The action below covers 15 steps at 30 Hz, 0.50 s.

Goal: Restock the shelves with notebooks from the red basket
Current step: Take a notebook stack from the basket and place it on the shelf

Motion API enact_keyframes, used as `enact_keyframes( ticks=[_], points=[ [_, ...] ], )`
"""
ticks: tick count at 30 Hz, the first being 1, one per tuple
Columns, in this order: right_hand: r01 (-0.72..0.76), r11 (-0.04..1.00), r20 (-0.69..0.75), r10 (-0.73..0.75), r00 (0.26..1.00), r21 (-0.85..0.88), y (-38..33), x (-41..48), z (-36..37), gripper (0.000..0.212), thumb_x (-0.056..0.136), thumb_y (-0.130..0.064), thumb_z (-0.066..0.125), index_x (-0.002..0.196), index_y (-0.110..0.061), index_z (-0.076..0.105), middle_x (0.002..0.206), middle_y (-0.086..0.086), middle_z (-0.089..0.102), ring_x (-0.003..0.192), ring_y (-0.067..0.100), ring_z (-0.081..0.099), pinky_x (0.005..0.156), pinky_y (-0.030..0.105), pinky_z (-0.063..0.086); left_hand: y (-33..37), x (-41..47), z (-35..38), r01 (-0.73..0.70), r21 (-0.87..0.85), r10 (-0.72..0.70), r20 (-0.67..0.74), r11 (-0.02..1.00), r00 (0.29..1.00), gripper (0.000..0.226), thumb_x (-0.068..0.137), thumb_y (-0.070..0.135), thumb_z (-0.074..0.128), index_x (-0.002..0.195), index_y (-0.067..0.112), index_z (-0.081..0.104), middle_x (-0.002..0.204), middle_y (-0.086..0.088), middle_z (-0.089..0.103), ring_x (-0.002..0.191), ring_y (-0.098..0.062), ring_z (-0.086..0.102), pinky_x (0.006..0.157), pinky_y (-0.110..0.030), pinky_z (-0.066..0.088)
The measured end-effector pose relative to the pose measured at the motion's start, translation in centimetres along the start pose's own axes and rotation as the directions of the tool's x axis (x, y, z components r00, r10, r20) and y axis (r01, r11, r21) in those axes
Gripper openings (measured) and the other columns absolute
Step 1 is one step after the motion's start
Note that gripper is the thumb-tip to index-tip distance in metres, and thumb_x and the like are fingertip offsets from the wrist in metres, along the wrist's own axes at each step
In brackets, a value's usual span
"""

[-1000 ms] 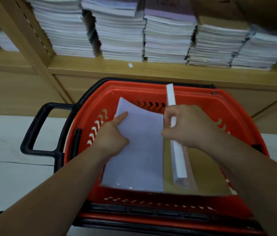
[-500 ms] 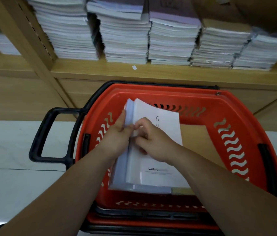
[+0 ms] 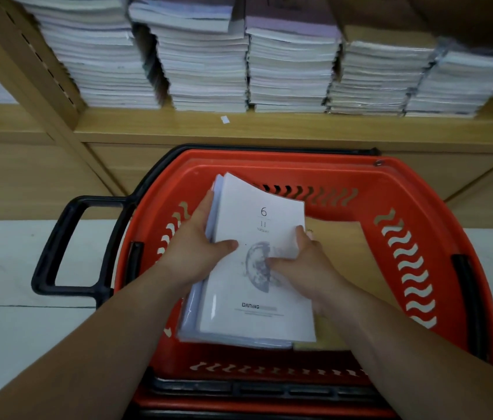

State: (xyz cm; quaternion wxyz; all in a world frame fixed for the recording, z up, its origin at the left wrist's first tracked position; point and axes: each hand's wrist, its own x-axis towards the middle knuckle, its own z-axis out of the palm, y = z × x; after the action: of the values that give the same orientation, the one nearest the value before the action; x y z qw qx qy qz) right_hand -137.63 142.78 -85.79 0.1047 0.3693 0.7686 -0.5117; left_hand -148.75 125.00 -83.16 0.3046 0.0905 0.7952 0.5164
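1. Notebooks, a small stack of white soft-covered rectangular ones (image 3: 254,325), lay inside the red plastic basket (image 3: 299,165), on its left half, over a brown card sheet (image 3: 345,253) on the bottom.
2. The left hand (image 3: 192,256) gripped the stack's left edge, thumb on the top cover and fingers down the side. The right hand (image 3: 303,268) pinched the right edge of the top notebook, thumb on the cover and fingers curled round the edge.
3. The step in hand looked like gathering the stack to lift it out. Done well, both hands would slide under the lowest notebook, square the edges and squeeze evenly, because the soft covers could bow or fan apart.
4. The lift should clear the basket's far rim before heading for the wooden shelf (image 3: 269,128), where tall piles of notebooks (image 3: 290,71) stood side by side.
5. The stack's long axis ran away from the person towards the shelf, leaning slightly right. The cover faced up, its printed "6" at the far end and the title line near the person. Which side held the spine I could not tell.
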Motion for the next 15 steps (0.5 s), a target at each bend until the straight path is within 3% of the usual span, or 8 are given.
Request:
enact_keyframes(
  ticks=[3,4,6,8,9,11,13,15],
  points=[
    [0.015,0.999,0.065,-0.018,0.998,0.052,-0.5,-0.3,0.1,0.096,0.083,-0.034,0.079,0.160,-0.030,0.022,0.138,-0.001,0.034,0.116,0.017,0.051,0.092,0.034,0.054,0.8,-0.6,0.2,-0.030,-0.077,0.029,-0.012,0.997,1.000,0.090,0.089,-0.002,0.068,0.150,0.053,0.031,0.116,0.023,0.066,0.101,-0.008,0.070,0.073,-0.027,0.060],
    [0.023,0.997,0.079,-0.029,0.996,0.079,-0.6,-0.4,0.0,0.089,0.083,-0.035,0.079,0.156,-0.033,0.029,0.135,-0.002,0.038,0.115,0.017,0.055,0.089,0.034,0.056,1.2,-0.9,0.3,-0.044,-0.081,0.043,-0.012,0.996,0.999,0.089,0.089,-0.006,0.065,0.148,0.053,0.035,0.112,0.022,0.069,0.098,-0.008,0.071,0.070,-0.026,0.060],
    [0.060,0.990,0.080,-0.071,0.994,0.128,-0.9,-0.5,-0.4,0.056,0.083,-0.035,0.077,0.132,-0.034,0.052,0.130,-0.002,0.057,0.106,0.016,0.067,0.083,0.035,0.060,2.2,-1.6,0.5,-0.083,-0.097,0.081,-0.021,0.992,0.996,0.088,0.088,-0.010,0.062,0.146,0.053,0.041,0.108,0.022,0.072,0.096,-0.007,0.072,0.070,-0.028,0.061],
    [0.114,0.958,0.063,-0.135,0.989,0.263,-1.4,-0.5,-0.9,0.039,0.090,-0.030,0.073,0.124,-0.036,0.055,0.118,-0.010,0.070,0.095,0.004,0.072,0.080,0.028,0.060,3.5,-2.3,0.5,-0.138,-0.118,0.135,-0.040,0.983,0.990,0.088,0.086,-0.011,0.063,0.145,0.051,0.044,0.112,0.016,0.072,0.095,-0.011,0.073,0.071,-0.032,0.061],
    [0.142,0.931,0.045,-0.166,0.985,0.336,-1.9,-0.8,-1.4,0.041,0.095,-0.029,0.070,0.130,-0.041,0.052,0.115,-0.019,0.069,0.091,-0.006,0.069,0.079,0.019,0.056,4.3,-2.7,0.4,-0.170,-0.132,0.165,-0.051,0.977,0.985,0.088,0.085,-0.011,0.065,0.145,0.051,0.045,0.116,0.009,0.072,0.095,-0.013,0.073,0.070,-0.031,0.060],
    [0.170,0.881,0.002,-0.190,0.982,0.442,-3.2,-1.4,-2.0,0.059,0.099,-0.033,0.063,0.148,-0.049,0.034,0.127,-0.031,0.058,0.098,-0.016,0.060,0.089,0.014,0.047,6.6,-3.8,-0.1,-0.228,-0.162,0.222,-0.059,0.960,0.973,0.087,0.084,-0.010,0.067,0.144,0.050,0.047,0.121,0.003,0.070,0.096,-0.014,0.072,0.070,-0.030,0.058],
    [0.196,0.842,-0.020,-0.216,0.976,0.503,-4.8,-2.6,-2.6,0.069,0.097,-0.047,0.061,0.152,-0.059,0.021,0.145,-0.034,0.046,0.122,-0.009,0.051,0.111,0.028,0.039,9.2,-5.4,-0.8,-0.268,-0.208,0.266,-0.036,0.941,0.963,0.086,0.084,-0.014,0.064,0.144,0.046,0.049,0.125,0.003,0.070,0.102,-0.014,0.072,0.073,-0.030,0.058],
    [0.226,0.790,-0.041,-0.247,0.968,0.571,-6.5,-4.3,-3.3,0.067,0.095,-0.055,0.060,0.146,-0.071,0.020,0.138,-0.040,0.051,0.128,-0.003,0.056,0.115,0.037,0.039,12.0,-7.3,-1.9,-0.272,-0.273,0.280,-0.010,0.923,0.960,0.087,0.082,-0.016,0.064,0.143,0.045,0.051,0.124,0.002,0.072,0.104,-0.018,0.072,0.077,-0.036,0.059]
  ],
)
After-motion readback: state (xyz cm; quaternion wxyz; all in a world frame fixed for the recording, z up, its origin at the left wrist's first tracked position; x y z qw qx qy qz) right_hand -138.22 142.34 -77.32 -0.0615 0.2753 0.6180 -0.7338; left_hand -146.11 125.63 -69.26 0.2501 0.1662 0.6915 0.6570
